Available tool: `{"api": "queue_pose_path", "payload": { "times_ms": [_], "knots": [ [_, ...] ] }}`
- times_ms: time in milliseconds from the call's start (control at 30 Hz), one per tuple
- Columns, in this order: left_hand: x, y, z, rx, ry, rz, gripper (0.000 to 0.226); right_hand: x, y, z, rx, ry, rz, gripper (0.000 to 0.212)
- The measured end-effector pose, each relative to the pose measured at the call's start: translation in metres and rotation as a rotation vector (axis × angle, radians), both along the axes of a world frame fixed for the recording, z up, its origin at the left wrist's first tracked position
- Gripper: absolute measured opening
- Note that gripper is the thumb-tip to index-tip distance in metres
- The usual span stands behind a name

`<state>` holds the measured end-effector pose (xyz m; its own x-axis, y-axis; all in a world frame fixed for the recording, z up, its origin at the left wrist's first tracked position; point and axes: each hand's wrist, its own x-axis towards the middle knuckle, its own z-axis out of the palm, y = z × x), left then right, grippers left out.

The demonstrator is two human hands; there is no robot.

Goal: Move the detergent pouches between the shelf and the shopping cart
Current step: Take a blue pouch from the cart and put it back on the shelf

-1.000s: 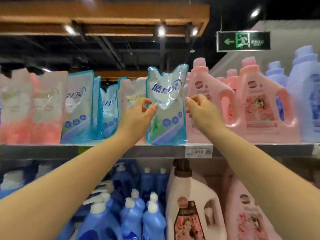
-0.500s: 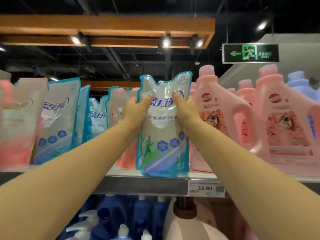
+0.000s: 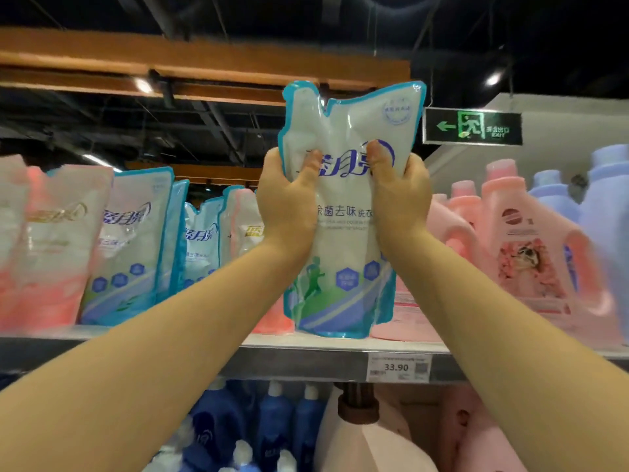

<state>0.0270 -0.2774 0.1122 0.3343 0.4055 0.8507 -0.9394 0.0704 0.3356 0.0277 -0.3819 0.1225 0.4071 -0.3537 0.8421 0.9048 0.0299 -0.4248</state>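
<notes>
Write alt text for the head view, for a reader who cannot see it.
A person's left hand and right hand grip a blue-edged detergent pouch upright, thumbs pressed into its front, at a store shelf. More pouches stand to its left, pink bottles to its right.

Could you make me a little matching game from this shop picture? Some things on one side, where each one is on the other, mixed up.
1 blue-edged pouch
2 exit sign
3 price tag
4 dark blue bottles

A on the front edge of the shelf
B gripped by left hand and right hand
C below the shelf
D high up on the right

Pairs: 1-B, 2-D, 3-A, 4-C.
</notes>
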Motion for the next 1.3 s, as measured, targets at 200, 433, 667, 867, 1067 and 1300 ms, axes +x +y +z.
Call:
{"api": "queue_pose_path", "payload": {
  "times_ms": [200,433,667,867,1067,1300],
  "knots": [
    [-0.038,-0.011,-0.018,0.047,0.047,-0.072,0.011,-0.047,-0.010,-0.021,0.021,0.044,-0.122,0.021],
    [-0.097,-0.040,-0.087,0.082,0.141,-0.186,0.019,-0.115,-0.039,-0.088,0.010,0.128,-0.191,0.019],
    [-0.185,-0.112,-0.167,0.166,0.277,-0.241,0.009,-0.214,-0.107,-0.176,0.150,0.250,-0.256,0.013],
    [-0.292,-0.221,-0.238,0.229,0.384,-0.404,0.012,-0.343,-0.208,-0.245,0.214,0.403,-0.409,0.010],
    [-0.389,-0.349,-0.294,0.315,0.613,-0.765,0.022,-0.471,-0.321,-0.297,0.277,0.575,-0.624,0.011],
    [-0.469,-0.508,-0.349,0.550,0.700,-1.172,0.017,-0.592,-0.456,-0.351,0.426,0.757,-0.872,0.009]
  ]
}}
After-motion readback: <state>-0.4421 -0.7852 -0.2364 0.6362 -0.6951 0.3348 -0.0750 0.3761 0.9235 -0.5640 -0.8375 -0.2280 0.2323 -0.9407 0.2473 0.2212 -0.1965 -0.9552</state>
